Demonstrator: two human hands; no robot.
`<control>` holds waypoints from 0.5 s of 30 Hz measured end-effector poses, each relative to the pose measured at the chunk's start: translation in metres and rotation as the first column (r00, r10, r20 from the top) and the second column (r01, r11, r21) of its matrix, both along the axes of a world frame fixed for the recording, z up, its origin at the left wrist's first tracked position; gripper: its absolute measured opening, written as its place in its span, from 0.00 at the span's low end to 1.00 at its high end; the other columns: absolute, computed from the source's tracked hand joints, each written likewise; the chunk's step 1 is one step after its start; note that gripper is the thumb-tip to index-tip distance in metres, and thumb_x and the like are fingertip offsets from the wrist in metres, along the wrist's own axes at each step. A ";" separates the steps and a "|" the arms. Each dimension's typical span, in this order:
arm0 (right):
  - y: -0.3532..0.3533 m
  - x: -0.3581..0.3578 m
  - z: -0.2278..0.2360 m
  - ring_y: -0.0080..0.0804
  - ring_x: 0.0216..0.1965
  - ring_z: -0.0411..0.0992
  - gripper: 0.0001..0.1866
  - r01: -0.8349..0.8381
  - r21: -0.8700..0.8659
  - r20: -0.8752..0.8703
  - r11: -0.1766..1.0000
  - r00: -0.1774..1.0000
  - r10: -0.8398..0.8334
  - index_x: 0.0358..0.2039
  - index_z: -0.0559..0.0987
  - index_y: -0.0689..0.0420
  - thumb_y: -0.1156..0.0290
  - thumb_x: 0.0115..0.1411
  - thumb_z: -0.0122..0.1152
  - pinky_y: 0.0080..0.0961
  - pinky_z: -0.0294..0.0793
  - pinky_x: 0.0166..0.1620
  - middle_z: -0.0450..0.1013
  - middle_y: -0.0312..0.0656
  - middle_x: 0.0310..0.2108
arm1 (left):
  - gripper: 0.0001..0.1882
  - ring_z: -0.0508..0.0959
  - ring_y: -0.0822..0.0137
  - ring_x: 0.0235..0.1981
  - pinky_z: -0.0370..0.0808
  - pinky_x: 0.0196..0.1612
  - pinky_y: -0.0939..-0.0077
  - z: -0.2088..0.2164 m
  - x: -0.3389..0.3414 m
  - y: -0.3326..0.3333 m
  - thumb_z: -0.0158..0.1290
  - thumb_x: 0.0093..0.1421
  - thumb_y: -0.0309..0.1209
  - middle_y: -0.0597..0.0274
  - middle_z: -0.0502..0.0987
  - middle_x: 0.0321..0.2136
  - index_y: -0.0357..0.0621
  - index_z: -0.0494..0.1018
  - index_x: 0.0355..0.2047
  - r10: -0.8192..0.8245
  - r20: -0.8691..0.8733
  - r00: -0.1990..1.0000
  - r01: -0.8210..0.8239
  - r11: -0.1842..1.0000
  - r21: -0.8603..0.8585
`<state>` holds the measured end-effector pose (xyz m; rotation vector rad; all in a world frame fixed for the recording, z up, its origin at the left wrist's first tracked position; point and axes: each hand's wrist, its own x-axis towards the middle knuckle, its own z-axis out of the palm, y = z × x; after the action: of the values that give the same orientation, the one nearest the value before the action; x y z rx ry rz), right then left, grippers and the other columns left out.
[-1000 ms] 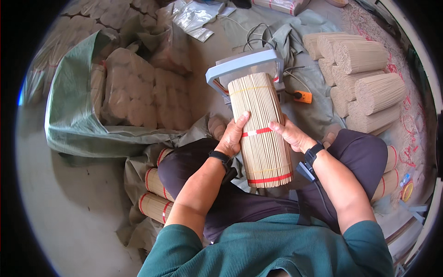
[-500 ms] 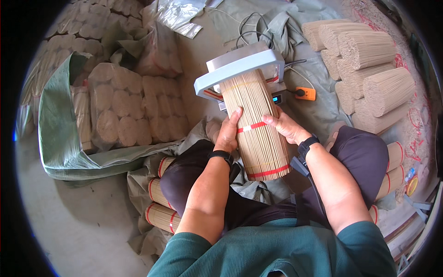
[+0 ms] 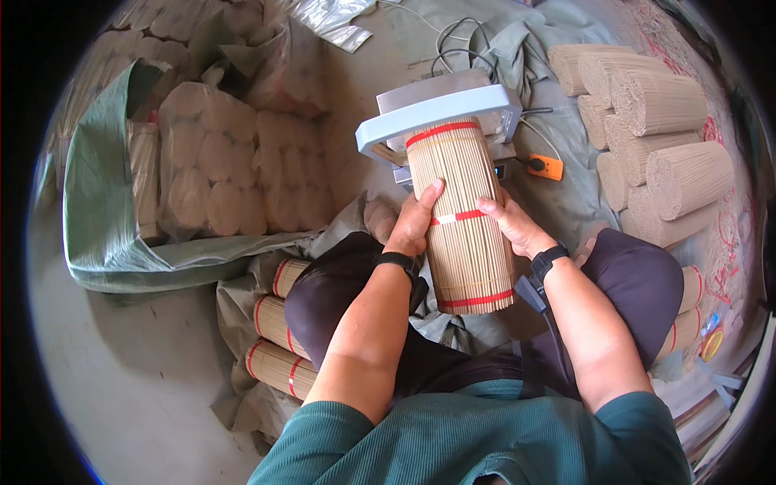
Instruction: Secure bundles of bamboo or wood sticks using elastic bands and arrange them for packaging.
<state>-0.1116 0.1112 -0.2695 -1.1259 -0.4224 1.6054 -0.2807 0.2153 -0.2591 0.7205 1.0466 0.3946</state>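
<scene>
My left hand (image 3: 415, 220) and my right hand (image 3: 519, 226) grip a thick bundle of thin pale sticks (image 3: 469, 259) from both sides, near its middle. The thumbs lie on top; the fingers underneath are mostly hidden. Red bands circle the bundle near both ends, and a red-and-white one crosses the middle. Its far end sits inside the light blue arch (image 3: 440, 115) of a grey banding machine (image 3: 436, 93). The near end tilts toward my lap.
Red-banded bundles (image 3: 279, 368) lie by my left knee, and more (image 3: 683, 327) by my right. Unbanded stick bundles (image 3: 659, 101) are stacked at far right. An orange power socket (image 3: 546, 167) sits beside the machine. Plastic-wrapped bundles (image 3: 206, 162) stand at left behind a green sheet (image 3: 101, 202).
A red band now shows around the bundle's far end by the arch, where only a thin yellow band showed before. Both hands keep their grip. The whole view has shifted slightly.
</scene>
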 end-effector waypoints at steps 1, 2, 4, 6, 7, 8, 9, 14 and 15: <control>0.000 -0.001 0.004 0.33 0.55 0.63 0.45 -0.005 0.009 -0.008 1.000 1.000 0.005 0.60 0.56 0.61 0.49 0.50 0.66 0.31 0.62 0.58 0.65 0.45 0.53 | 0.43 0.72 0.58 0.48 0.68 0.53 0.64 -0.002 -0.002 0.001 0.58 0.52 0.52 0.49 0.71 0.50 0.31 0.58 0.57 -0.010 0.016 1.000 0.010 1.000 -0.016; 0.001 -0.002 0.003 0.33 0.55 0.63 0.45 -0.019 0.012 -0.006 1.000 1.000 0.019 0.60 0.56 0.61 0.49 0.50 0.66 0.31 0.62 0.58 0.65 0.45 0.53 | 0.43 0.73 0.58 0.48 0.68 0.53 0.65 -0.004 -0.003 0.002 0.58 0.52 0.52 0.49 0.71 0.50 0.31 0.58 0.57 -0.020 0.033 0.999 0.021 0.999 -0.031; -0.001 -0.001 -0.002 0.33 0.55 0.63 0.46 0.009 0.007 0.001 1.000 1.000 -0.009 0.60 0.56 0.62 0.49 0.51 0.66 0.31 0.62 0.58 0.64 0.45 0.53 | 0.43 0.73 0.58 0.48 0.68 0.53 0.65 -0.002 0.000 0.001 0.59 0.52 0.51 0.49 0.71 0.49 0.32 0.58 0.57 -0.016 0.032 0.999 0.017 0.999 -0.033; 0.000 0.001 -0.003 0.33 0.55 0.63 0.46 -0.010 0.016 0.006 1.000 1.000 0.010 0.60 0.57 0.62 0.48 0.50 0.66 0.31 0.62 0.58 0.64 0.45 0.53 | 0.42 0.73 0.59 0.48 0.68 0.53 0.65 0.000 0.003 -0.001 0.59 0.52 0.50 0.50 0.71 0.49 0.32 0.58 0.57 -0.004 0.043 0.999 0.005 0.999 -0.035; 0.000 0.002 -0.002 0.33 0.55 0.63 0.46 -0.021 0.025 0.006 0.999 1.000 0.021 0.60 0.57 0.62 0.48 0.50 0.66 0.31 0.62 0.57 0.64 0.45 0.53 | 0.42 0.73 0.59 0.48 0.68 0.53 0.65 -0.001 0.002 -0.001 0.59 0.52 0.50 0.50 0.71 0.49 0.32 0.58 0.57 0.007 0.048 0.999 -0.005 0.999 -0.038; 0.000 0.001 -0.001 0.33 0.55 0.63 0.46 -0.031 0.022 0.011 0.999 0.999 0.031 0.60 0.57 0.62 0.48 0.50 0.66 0.31 0.62 0.57 0.64 0.45 0.53 | 0.42 0.73 0.59 0.48 0.68 0.53 0.65 -0.002 0.001 0.000 0.58 0.53 0.50 0.50 0.71 0.49 0.32 0.58 0.57 0.002 0.066 0.998 0.001 0.999 -0.043; 0.002 0.001 0.001 0.33 0.55 0.62 0.46 -0.037 0.027 0.028 0.999 0.999 0.037 0.60 0.57 0.62 0.47 0.50 0.66 0.31 0.62 0.57 0.65 0.45 0.53 | 0.41 0.73 0.59 0.48 0.68 0.53 0.65 -0.004 0.001 0.000 0.58 0.53 0.49 0.49 0.71 0.49 0.32 0.58 0.57 0.000 0.085 0.996 0.004 0.999 -0.047; 0.002 0.000 0.001 0.33 0.55 0.62 0.46 -0.039 0.007 0.089 0.999 0.995 0.039 0.59 0.58 0.63 0.46 0.50 0.66 0.31 0.61 0.57 0.65 0.45 0.53 | 0.40 0.74 0.59 0.47 0.69 0.52 0.65 -0.006 0.000 0.000 0.58 0.53 0.49 0.49 0.72 0.48 0.32 0.60 0.56 0.028 0.088 0.996 -0.024 0.999 -0.044; 0.002 0.000 0.003 0.33 0.55 0.62 0.47 -0.050 0.001 0.074 0.999 0.996 0.050 0.59 0.58 0.63 0.46 0.49 0.66 0.31 0.61 0.57 0.64 0.45 0.53 | 0.39 0.75 0.59 0.46 0.70 0.51 0.65 -0.003 0.000 0.000 0.58 0.53 0.49 0.49 0.73 0.47 0.32 0.61 0.56 0.017 0.066 0.998 -0.014 0.999 -0.040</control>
<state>-0.1117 0.1128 -0.2669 -1.1838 -0.5053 1.6098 -0.2805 0.2148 -0.2624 0.6606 0.9956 0.4074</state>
